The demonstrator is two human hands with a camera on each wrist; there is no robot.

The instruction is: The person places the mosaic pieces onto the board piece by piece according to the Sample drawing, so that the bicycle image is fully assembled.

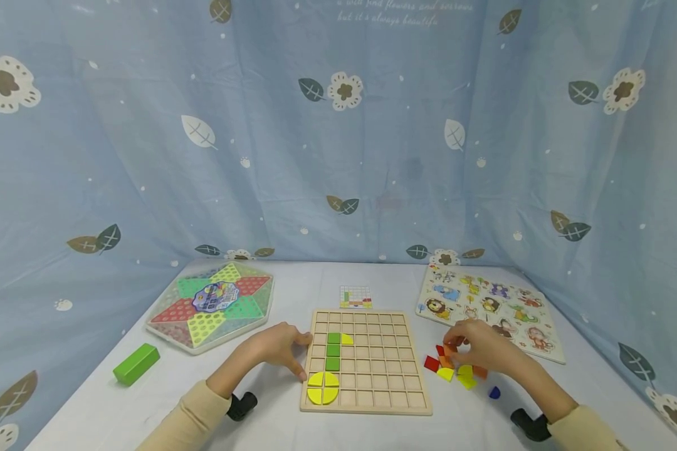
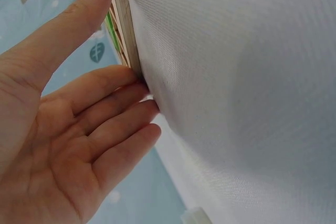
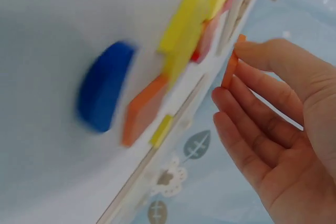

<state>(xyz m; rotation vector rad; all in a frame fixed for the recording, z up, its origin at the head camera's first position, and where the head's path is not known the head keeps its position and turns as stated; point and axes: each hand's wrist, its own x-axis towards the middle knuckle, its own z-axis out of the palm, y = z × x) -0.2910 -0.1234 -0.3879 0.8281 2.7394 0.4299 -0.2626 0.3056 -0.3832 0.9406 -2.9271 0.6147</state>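
A wooden grid board [image 1: 380, 379] lies on the table. Green squares [image 1: 333, 351] run down one of its columns, with a yellow quarter circle [image 1: 346, 339] beside the top one. Yellow quarter circles [image 1: 323, 396] form a full circle at its near left corner. My left hand [image 1: 279, 346] touches the board's left edge with thumb and fingertips, the fingers nearly straight. My right hand [image 1: 481, 346] pinches an orange tile [image 3: 231, 66] between thumb and fingers, above a loose pile of red, orange and yellow pieces [image 1: 445, 374]. A blue rounded piece [image 3: 105, 87] lies near that pile.
A small pattern card [image 1: 355, 297] lies behind the board. At the back left is a hexagonal star-patterned game board [image 1: 211, 307], with a green block [image 1: 136, 364] before it. An animal picture board [image 1: 488, 307] lies at the back right, close to my right hand.
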